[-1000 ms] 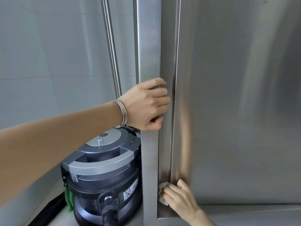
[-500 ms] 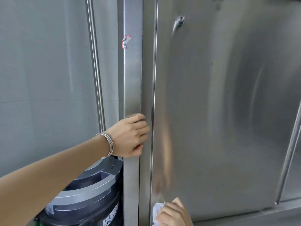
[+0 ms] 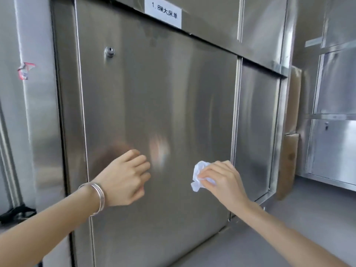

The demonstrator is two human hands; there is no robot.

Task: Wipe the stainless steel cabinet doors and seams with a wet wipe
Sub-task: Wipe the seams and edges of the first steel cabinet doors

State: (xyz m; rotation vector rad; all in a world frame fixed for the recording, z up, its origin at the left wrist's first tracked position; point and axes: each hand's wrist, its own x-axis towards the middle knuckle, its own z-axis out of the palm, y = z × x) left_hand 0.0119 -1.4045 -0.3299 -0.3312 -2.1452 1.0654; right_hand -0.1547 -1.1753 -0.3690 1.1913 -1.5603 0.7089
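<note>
A large stainless steel cabinet door (image 3: 154, 93) fills the view, with a round lock (image 3: 109, 51) near its upper left. My right hand (image 3: 221, 180) holds a crumpled white wet wipe (image 3: 199, 176) against the door's lower right part, close to the vertical seam (image 3: 236, 132). My left hand (image 3: 127, 178), with silver bangles on the wrist, hovers at the door's lower middle with fingers curled and nothing in it; whether it touches the steel I cannot tell. The left seam (image 3: 82, 132) runs down beside the frame post.
A white label (image 3: 163, 13) with printed text sits on the panel above the door. A narrower steel panel (image 3: 256, 132) lies right of the seam. More steel cabinets (image 3: 335, 112) stand at the far right. A torn red-edged sticker (image 3: 25, 71) clings to the left post.
The view has swung right and up. My left hand has let go of the frame post and moved onto the door front. My right hand has carried the wipe from the bottom left seam to the right.
</note>
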